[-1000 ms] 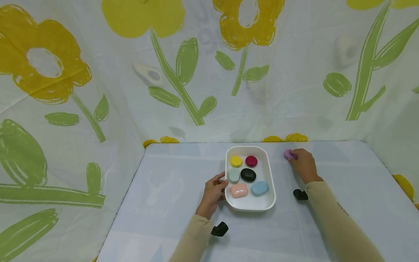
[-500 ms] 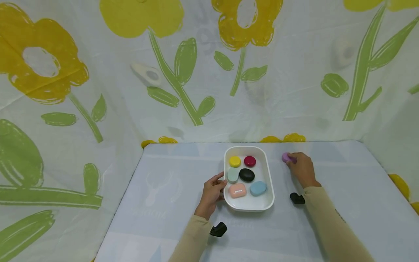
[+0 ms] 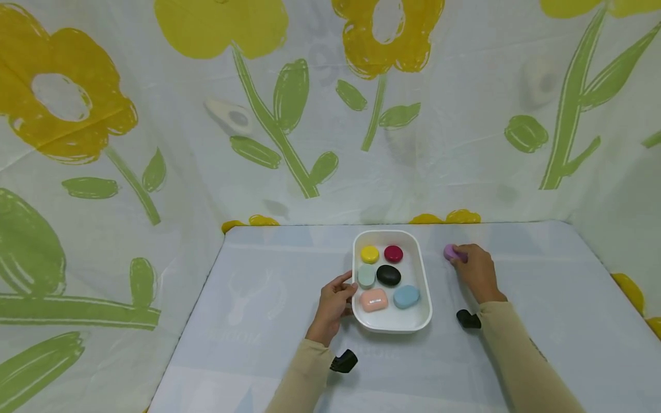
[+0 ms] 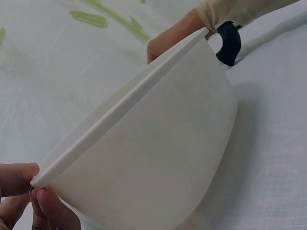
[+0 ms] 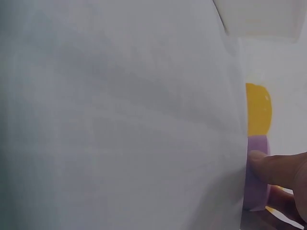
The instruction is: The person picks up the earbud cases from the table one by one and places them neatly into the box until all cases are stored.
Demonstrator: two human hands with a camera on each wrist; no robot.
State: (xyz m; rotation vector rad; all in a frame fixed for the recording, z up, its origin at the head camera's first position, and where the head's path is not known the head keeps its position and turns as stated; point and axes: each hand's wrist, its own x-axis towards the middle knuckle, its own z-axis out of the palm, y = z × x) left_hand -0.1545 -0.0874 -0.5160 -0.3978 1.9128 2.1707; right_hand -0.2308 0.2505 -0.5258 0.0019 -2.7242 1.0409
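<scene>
A white plastic basin point(image 3: 426, 287) stands mid-table, holding soaps: yellow point(image 3: 369, 254), dark red point(image 3: 393, 254), pale green point(image 3: 366, 276), black point(image 3: 388, 275), pink point(image 3: 374, 299) and blue point(image 3: 406, 296). My left hand point(image 3: 333, 301) grips the basin's left rim; the left wrist view shows thumb and fingers point(image 4: 19, 177) pinching that edge. To the right of the basin, my right hand point(image 3: 476, 271) holds a purple bar of soap point(image 3: 450, 252) between thumb and fingers. The soap point(image 5: 257, 175) sits right at the table surface in the right wrist view.
The pale table point(image 3: 258, 321) meets a flower-printed cloth point(image 3: 289, 201) at its back edge and left side. Black wrist pieces point(image 3: 344, 361) stick out beside both sleeves.
My right hand has drawn slightly toward me with the purple soap. My left hand stays on the basin rim, and the soaps inside keep their places.
</scene>
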